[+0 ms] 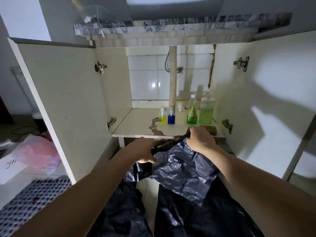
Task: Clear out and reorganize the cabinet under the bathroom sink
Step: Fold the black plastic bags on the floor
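Observation:
Both doors of the cabinet point(136, 122) under the sink stand wide. On its shelf stand a small yellow bottle point(162, 117), a small blue bottle point(171, 117), a tiny white bottle point(180, 106), a green-liquid bottle point(192, 112) and a pump dispenser of green liquid point(206, 110). A brown sponge point(209, 129) lies at the shelf's front right. Just below the shelf edge, my left hand point(145, 149) and my right hand point(200, 139) each grip an end of the bunched rim of a black plastic bag point(184, 168), which hangs down between them.
A corrugated drain hose point(173, 77) runs down the tiled back wall. A dark stain point(154, 127) marks the shelf's front. More black plastic point(123, 211) covers the floor below. A pink bag point(37, 151) and patterned cloth point(30, 199) lie at the left.

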The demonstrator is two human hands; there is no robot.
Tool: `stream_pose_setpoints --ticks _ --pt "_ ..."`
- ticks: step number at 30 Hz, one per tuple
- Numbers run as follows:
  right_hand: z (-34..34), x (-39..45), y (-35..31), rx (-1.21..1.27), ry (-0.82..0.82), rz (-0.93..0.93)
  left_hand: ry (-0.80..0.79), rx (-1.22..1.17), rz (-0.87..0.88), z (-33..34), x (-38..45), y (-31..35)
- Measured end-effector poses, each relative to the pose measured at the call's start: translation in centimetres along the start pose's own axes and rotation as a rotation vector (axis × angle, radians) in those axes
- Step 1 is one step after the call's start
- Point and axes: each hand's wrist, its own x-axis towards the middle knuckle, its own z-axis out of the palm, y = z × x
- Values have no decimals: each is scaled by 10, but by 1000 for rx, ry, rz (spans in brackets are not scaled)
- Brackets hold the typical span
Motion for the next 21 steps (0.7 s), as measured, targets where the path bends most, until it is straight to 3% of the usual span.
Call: stream_pose_setpoints --ticks 8,14,18,21 --pt "-26 2 24 -159 134 -98 126 272 -35 -4 6 18" --pt "-34 11 51 -234 -104 104 74 235 -36 -8 62 37" --pt "-23 22 75 -286 -98 157 77 259 -72 -4 97 52" --pt "-25 35 86 -279 -27 178 171 254 -83 -7 111 57"
